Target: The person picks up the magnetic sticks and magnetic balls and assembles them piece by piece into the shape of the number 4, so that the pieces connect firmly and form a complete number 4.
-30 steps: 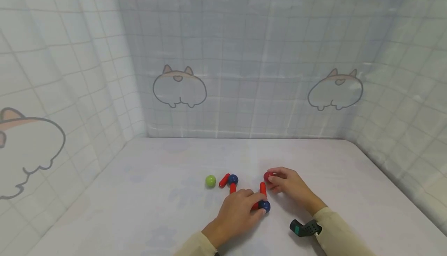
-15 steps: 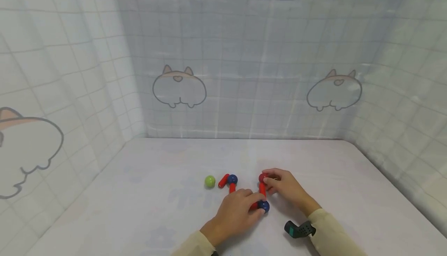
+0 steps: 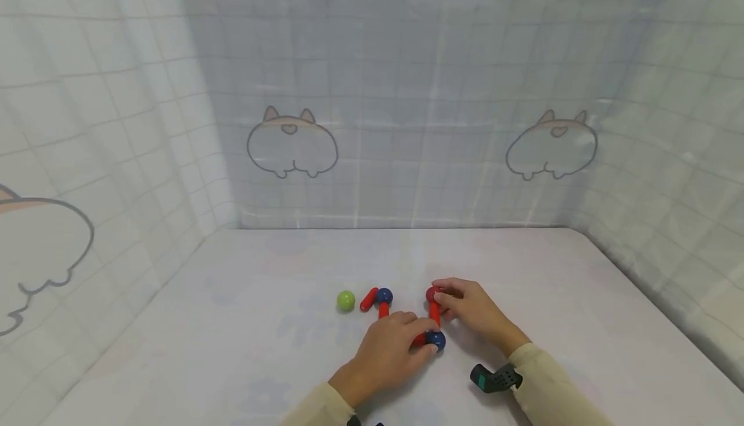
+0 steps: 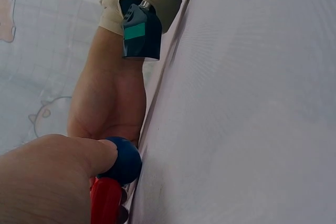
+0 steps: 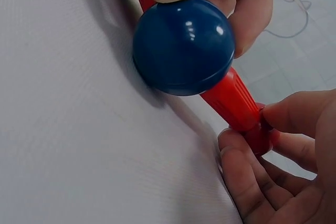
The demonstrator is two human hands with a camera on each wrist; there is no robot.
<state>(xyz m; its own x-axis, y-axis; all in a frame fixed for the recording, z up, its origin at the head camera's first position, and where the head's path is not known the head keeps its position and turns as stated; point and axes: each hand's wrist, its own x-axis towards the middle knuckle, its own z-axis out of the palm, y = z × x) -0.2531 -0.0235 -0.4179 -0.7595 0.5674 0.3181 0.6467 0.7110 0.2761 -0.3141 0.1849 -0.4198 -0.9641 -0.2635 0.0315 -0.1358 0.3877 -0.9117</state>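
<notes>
My left hand (image 3: 389, 352) grips a blue ball (image 3: 435, 341) at the near corner of a stick-and-ball piece, its thumb on the ball in the left wrist view. From that ball a red rod (image 5: 231, 100) runs away from me to a red ball (image 3: 432, 294). The thumb and fingers of my right hand (image 3: 473, 310) pinch this red ball at the rod's far end. Another red rod (image 4: 105, 200) leaves the blue ball under my left hand, which partly hides it. Farther left, a red rod (image 3: 383, 310) meets a second blue ball (image 3: 383, 295).
A red rod (image 3: 369, 299) lies close beside the far blue ball, and a green ball (image 3: 345, 301) sits left of it. The white table (image 3: 261, 335) has patterned curtains (image 3: 383, 90) at its back and sides. A black wrist strap (image 3: 494, 379) sticks out by the right sleeve.
My right hand has moved left with the red ball, bringing it from beside the red rod to that rod's far end. My left hand keeps its grip on the blue ball.
</notes>
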